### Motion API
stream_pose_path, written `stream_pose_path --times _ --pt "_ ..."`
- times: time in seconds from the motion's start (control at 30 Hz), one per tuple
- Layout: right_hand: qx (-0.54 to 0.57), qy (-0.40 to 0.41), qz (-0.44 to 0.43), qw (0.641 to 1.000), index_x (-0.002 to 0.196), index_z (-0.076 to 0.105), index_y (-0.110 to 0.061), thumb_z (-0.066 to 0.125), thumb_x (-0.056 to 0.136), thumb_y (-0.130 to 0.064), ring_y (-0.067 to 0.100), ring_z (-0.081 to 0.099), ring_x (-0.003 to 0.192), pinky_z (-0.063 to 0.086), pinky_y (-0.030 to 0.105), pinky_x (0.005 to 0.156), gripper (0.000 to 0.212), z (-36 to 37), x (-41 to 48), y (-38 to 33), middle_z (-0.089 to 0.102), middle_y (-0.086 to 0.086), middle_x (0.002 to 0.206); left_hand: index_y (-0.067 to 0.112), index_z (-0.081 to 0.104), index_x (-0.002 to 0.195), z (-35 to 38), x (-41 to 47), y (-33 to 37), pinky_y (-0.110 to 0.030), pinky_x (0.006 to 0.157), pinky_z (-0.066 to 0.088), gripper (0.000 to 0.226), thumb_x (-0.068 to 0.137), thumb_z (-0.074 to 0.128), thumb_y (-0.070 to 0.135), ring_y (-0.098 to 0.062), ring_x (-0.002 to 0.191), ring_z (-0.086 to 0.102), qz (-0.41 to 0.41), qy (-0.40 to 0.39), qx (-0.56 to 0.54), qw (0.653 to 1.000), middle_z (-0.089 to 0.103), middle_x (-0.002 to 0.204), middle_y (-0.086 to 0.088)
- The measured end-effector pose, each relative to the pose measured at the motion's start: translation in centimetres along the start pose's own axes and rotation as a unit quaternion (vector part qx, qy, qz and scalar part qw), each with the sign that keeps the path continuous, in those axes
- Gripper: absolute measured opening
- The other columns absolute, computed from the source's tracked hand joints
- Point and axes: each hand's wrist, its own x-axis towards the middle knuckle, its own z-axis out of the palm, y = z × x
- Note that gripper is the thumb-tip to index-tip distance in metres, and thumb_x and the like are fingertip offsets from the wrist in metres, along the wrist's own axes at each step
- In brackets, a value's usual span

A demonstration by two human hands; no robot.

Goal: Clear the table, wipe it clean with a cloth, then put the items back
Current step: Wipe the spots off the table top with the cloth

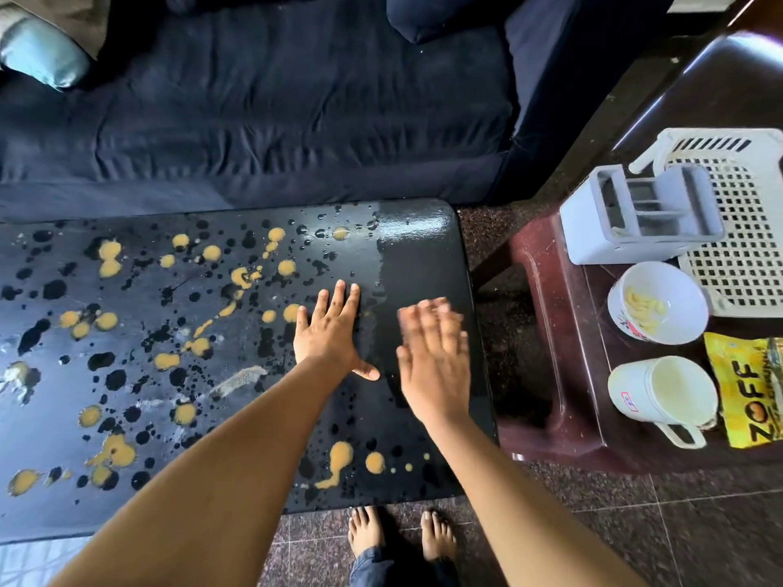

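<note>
Table point(423, 256), long axis left to right: we stand at its right end. Our left hand point(328, 332) lies flat, fingers spread, empty; our right hand point(432, 353) is blurred, open; no cloth visible. Yellow spills point(110, 258) lie leftward, nearer our left hand.

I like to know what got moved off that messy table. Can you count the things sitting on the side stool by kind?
Basket, white plastic: 1
Grey holder: 1
White bowl: 1
White mug: 1
Yellow packet: 1
Total: 5
</note>
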Motion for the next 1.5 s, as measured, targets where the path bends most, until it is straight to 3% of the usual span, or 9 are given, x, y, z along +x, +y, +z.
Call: stream_pose_path --times 0.1,0.23,0.3,0.5,0.7,0.9,1.13,1.33,1.5 --pt "-0.033 -0.037 -0.178 0.983 0.146 0.032 -0.028 0.035 0.092 -0.041 0.021 0.018 0.145 0.032 0.051 0.110 0.056 -0.2 -0.8 2.6 0.028 -0.004 0.155 0.026 -0.019 0.149 0.0 -0.2 0.1 -0.047 0.116 -0.007 0.143 0.053 0.082 0.057 -0.020 0.146 -0.016 -0.007 0.004 -0.007 1.000 -0.022 0.157 0.005" --pt "-0.004 0.006 0.077 0.997 0.145 0.034 -0.021 0.031 0.093 -0.040 0.027 0.026 0.142 0.036 0.052 0.106 0.056 -0.8 -2.2 5.5 0.031 0.000 0.154 0.026 -0.022 0.147 1.5 -2.4 0.3 -0.046 0.117 -0.006 0.126 0.070 0.071 0.058 -0.021 0.145 -0.019 -0.010 0.062 -0.026 0.998 -0.022 0.157 0.001" --pt "0.003 0.029 0.112 0.993 0.145 0.036 -0.019 0.029 0.093 -0.040 0.031 0.028 0.140 0.037 0.053 0.105 0.056 -0.8 -3.6 4.1 0.033 0.004 0.152 0.026 -0.025 0.146 3.0 -4.3 0.2 -0.045 0.118 -0.004 0.113 0.081 0.063 0.055 -0.020 0.145 -0.020 -0.004 0.104 -0.024 0.994 -0.024 0.157 0.001" --pt "-0.033 -0.033 -0.149 0.988 0.149 0.023 -0.031 0.036 0.094 -0.041 0.020 0.018 0.145 0.028 0.049 0.111 0.057 0.3 -8.3 2.5 0.025 -0.006 0.156 0.027 -0.017 0.149 6.2 -7.4 -0.4 -0.042 0.119 -0.001 0.092 0.092 0.054 0.043 -0.019 0.146 -0.016 -0.026 0.088 -0.067 0.994 -0.019 0.158 0.003" --pt "0.001 0.019 0.132 0.991 0.148 0.029 -0.020 0.030 0.094 -0.040 0.029 0.021 0.143 0.030 0.053 0.110 0.058 -0.1 -10.2 4.1 0.024 0.002 0.156 0.027 -0.009 0.151 7.1 -8.3 0.7 -0.039 0.119 0.001 0.074 0.098 0.041 0.041 -0.019 0.147 -0.012 -0.021 0.088 -0.055 0.994 -0.010 0.160 0.004" --pt "-0.037 -0.038 -0.153 0.987 0.150 0.023 -0.030 0.039 0.094 -0.042 0.023 0.016 0.145 0.029 0.051 0.112 0.059 0.6 -12.3 2.6 0.025 -0.003 0.156 0.025 -0.005 0.152 7.3 -8.4 0.5 -0.038 0.119 0.004 0.069 0.100 0.037 0.040 -0.020 0.148 -0.004 -0.023 0.092 -0.035 0.995 -0.007 0.160 0.003" --pt "0.019 0.020 0.156 0.987 0.148 0.027 -0.021 0.031 0.094 -0.039 0.028 0.017 0.144 0.022 0.048 0.112 0.058 0.4 -13.9 3.0 0.022 0.002 0.156 0.025 -0.002 0.152 7.2 -8.3 0.5 -0.038 0.120 0.006 0.071 0.098 0.040 0.042 -0.021 0.148 -0.001 -0.019 0.086 -0.026 0.996 -0.005 0.160 0.003" --pt "0.000 -0.018 -0.110 0.994 0.150 0.022 -0.030 0.039 0.093 -0.039 0.025 0.021 0.144 0.031 0.053 0.110 0.060 1.2 -14.6 1.4 0.025 -0.003 0.156 0.027 -0.001 0.152 7.1 -8.2 0.3 -0.038 0.119 0.008 0.070 0.098 0.040 0.044 -0.018 0.148 0.001 -0.019 0.086 -0.016 0.996 -0.004 0.160 0.005" --pt "0.032 0.029 0.162 0.986 0.148 0.029 -0.019 0.032 0.094 -0.038 0.030 0.022 0.143 0.027 0.050 0.111 0.057 0.6 -14.5 4.4 0.022 0.004 0.156 0.028 -0.002 0.152 7.2 -8.3 0.3 -0.038 0.119 0.008 0.071 0.097 0.040 0.045 -0.018 0.148 0.000 -0.022 0.088 -0.013 0.996 -0.004 0.160 0.005"
